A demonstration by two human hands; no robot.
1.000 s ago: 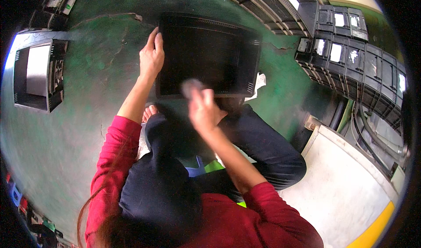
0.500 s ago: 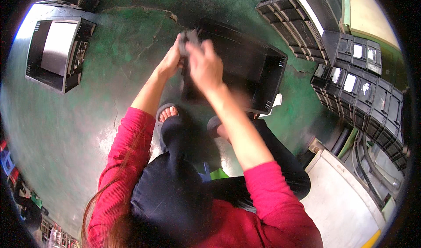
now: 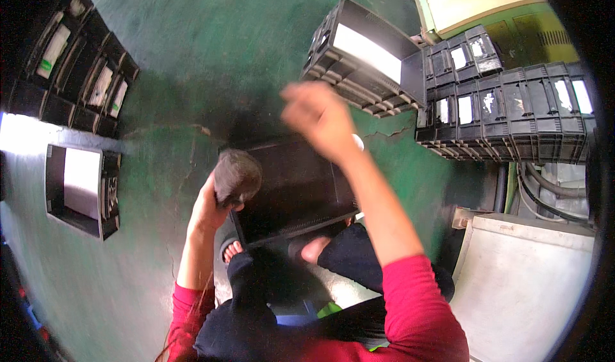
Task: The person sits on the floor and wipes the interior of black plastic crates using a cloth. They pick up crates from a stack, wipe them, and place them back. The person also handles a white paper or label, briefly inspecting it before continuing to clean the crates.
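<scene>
My left hand [image 3: 209,205] is closed round a dark grey, rounded lump [image 3: 238,175] with a soft, cloth-like surface; its exact kind does not show clearly. This lump is over the left side of a black plastic crate [image 3: 291,186] in front of my feet. High above the crate's far right side is my right hand [image 3: 321,120], apart from the lump. Its fingers look bent but are smeared by motion, so whether they hold anything cannot be made out.
An open black crate [image 3: 110,195] lies on the green floor at left. Stacked black crates [image 3: 70,67] rise at the far left. More black crates stand at right, one open crate [image 3: 384,80] on top. A white-topped surface [image 3: 519,285] is close by my right side.
My right hand has parted from the grey lump and risen up and to the right. The lump stays in my left hand. The whole view has tilted, bringing more far crates into sight.
</scene>
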